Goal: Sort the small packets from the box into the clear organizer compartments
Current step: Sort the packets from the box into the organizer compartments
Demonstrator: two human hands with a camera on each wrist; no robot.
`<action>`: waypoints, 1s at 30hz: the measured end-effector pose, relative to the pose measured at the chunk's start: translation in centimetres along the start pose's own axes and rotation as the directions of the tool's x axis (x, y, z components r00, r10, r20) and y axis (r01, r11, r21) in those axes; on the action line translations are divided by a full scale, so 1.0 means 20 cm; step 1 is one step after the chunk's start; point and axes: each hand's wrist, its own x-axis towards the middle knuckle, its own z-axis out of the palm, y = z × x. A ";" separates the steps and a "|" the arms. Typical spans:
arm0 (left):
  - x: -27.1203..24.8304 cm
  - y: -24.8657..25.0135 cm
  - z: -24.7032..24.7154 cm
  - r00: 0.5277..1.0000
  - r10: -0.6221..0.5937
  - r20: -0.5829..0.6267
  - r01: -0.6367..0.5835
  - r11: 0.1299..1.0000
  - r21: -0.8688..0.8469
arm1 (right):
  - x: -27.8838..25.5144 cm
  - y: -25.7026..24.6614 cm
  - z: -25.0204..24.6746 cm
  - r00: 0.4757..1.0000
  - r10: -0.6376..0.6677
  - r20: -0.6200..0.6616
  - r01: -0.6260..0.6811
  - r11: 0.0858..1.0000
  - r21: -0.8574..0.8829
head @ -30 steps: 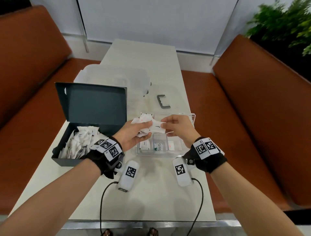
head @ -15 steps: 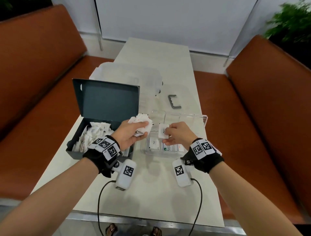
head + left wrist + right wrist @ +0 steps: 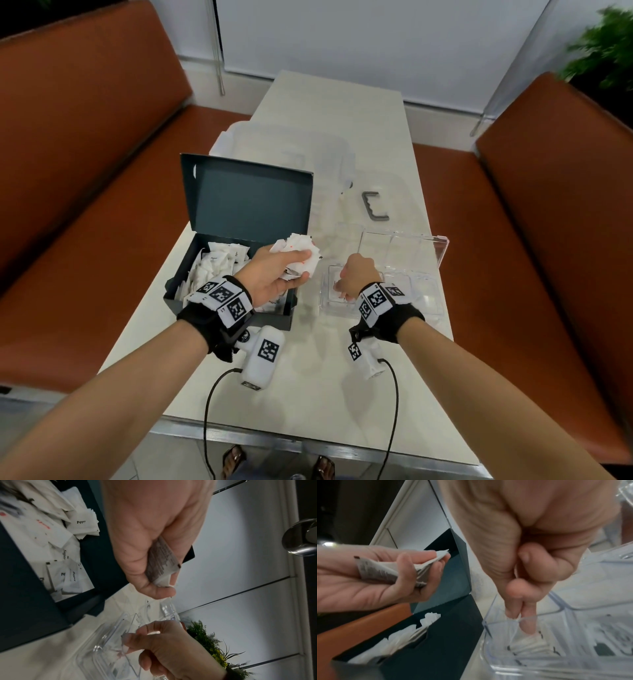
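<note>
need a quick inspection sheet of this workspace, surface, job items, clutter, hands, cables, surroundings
surface: pale table, long and narrow.
job's things: dark box, lid up, holds white packets; clear organizer right of it, lid open, some packets inside.
clutter: grey handle-shaped piece and clear plastic tub farther back.
hands: left hand grips a bunch of packets above the box; right hand reaches two fingers into a near-left organizer compartment, at a packet; whether it pinches it is unclear.
cables: black cables run from both wrist cameras off the near edge.
surroundings: orange bench seats both sides, plant far right, white wall.
</note>
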 end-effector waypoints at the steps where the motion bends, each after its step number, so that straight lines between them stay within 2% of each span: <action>1: 0.00 0.00 -0.01 1.000 0.000 -0.001 0.000 1.000 0.000 | 0.00 0.00 0.01 1.000 -0.005 -0.013 0.004 0.999 -0.050; 5: -0.01 0.01 -0.05 1.000 -0.001 -0.011 0.001 1.000 0.000 | 0.01 0.00 0.04 0.997 -0.054 -0.053 0.043 0.980 -0.192; 10: -0.01 0.01 -0.07 1.000 -0.008 -0.027 0.008 1.000 -0.001 | 0.01 0.00 0.03 0.991 -0.129 -0.033 0.108 0.925 -0.364; 14: -0.01 0.02 -0.09 0.999 -0.003 -0.036 0.003 1.000 -0.010 | 0.00 0.02 -0.04 0.959 -0.280 0.048 0.258 0.787 -0.560; 17: -0.01 0.02 -0.09 0.999 0.003 -0.034 -0.004 1.000 -0.009 | 0.00 0.03 -0.05 0.931 -0.343 0.126 0.334 0.657 -0.676; 24: -0.01 0.02 -0.08 1.000 -0.004 -0.029 0.004 1.000 -0.028 | 0.03 0.04 0.02 0.891 -0.432 0.138 0.343 0.443 -0.828; 30: -0.01 0.02 -0.08 0.999 -0.008 -0.043 0.005 0.998 -0.060 | 0.05 0.04 0.04 0.879 -0.449 0.157 0.343 0.370 -0.864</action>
